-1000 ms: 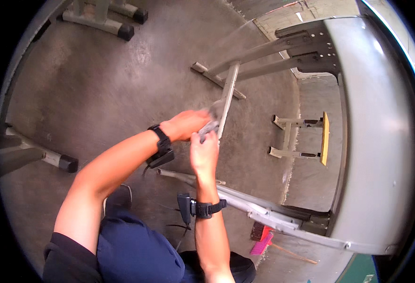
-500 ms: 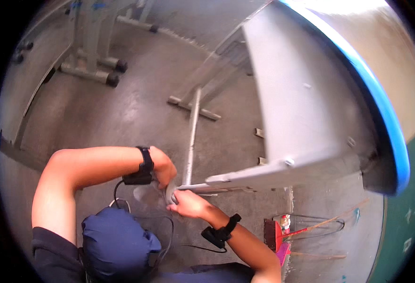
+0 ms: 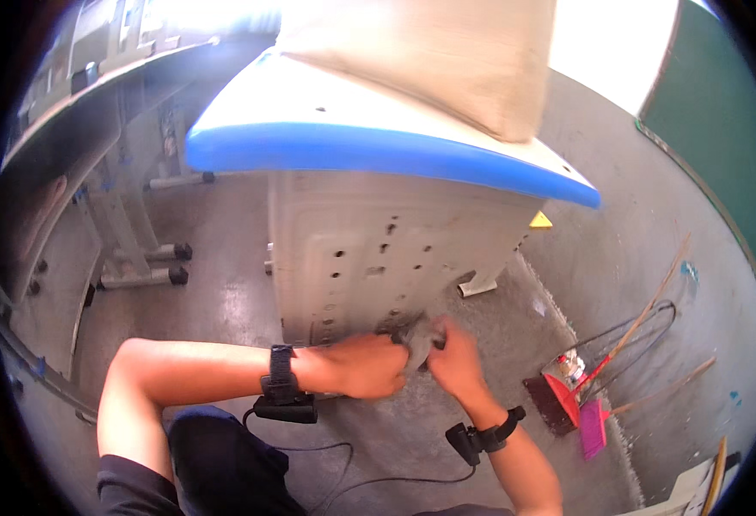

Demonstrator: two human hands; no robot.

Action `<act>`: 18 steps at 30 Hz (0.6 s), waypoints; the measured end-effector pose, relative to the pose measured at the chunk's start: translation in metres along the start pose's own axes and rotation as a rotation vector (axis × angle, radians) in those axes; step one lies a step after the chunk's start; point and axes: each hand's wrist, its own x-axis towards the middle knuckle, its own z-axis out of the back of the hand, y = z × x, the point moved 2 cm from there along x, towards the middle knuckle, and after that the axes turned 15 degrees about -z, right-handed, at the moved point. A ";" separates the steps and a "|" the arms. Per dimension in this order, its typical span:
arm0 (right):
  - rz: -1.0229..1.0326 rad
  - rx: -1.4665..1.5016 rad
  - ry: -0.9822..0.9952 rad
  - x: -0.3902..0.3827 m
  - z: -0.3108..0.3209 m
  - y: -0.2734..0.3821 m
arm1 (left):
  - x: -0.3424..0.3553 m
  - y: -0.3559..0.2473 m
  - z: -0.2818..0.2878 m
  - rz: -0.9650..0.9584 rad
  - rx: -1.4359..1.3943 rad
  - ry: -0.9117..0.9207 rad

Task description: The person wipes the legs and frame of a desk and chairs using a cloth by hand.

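My left hand [image 3: 369, 365] and my right hand [image 3: 453, 359] are closed on a grey cloth [image 3: 421, 342], slightly blurred, at the lower end of the desk's pale metal side panel [image 3: 361, 249], which has several holes. Exactly what part lies under the cloth is hidden. Above the panel is the desk's white top [image 3: 352, 99] with a thick blue edge [image 3: 335, 146]. A tan, boxy object [image 3: 429, 60] stands on that top. Black strapped devices with cables sit on both my wrists.
More desk frames [image 3: 141, 275] stand at the left. At the right, a red broom [image 3: 554, 400], a pink brush head [image 3: 593, 430] and their handles lie near a grey wall [image 3: 696, 258] with a green board [image 3: 713, 129]. A small metal foot [image 3: 477, 288] shows behind the panel.
My view has swung up from the frame's underside to the desk's end and blue-edged top. My hands, still together on the grey cloth, have shifted to the bottom of that panel.
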 end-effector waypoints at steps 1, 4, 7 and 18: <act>-0.003 0.125 -0.073 0.000 0.010 0.001 | 0.007 -0.007 0.006 0.012 -0.045 -0.096; 0.255 0.373 -0.274 -0.006 0.037 0.016 | 0.013 -0.042 0.033 0.024 -0.194 -0.384; 0.262 0.478 -0.355 -0.007 0.057 0.020 | 0.016 -0.060 0.041 -0.019 -0.373 -0.638; 0.506 0.328 -0.301 -0.002 0.033 0.014 | 0.021 -0.048 -0.034 0.202 -0.851 -0.877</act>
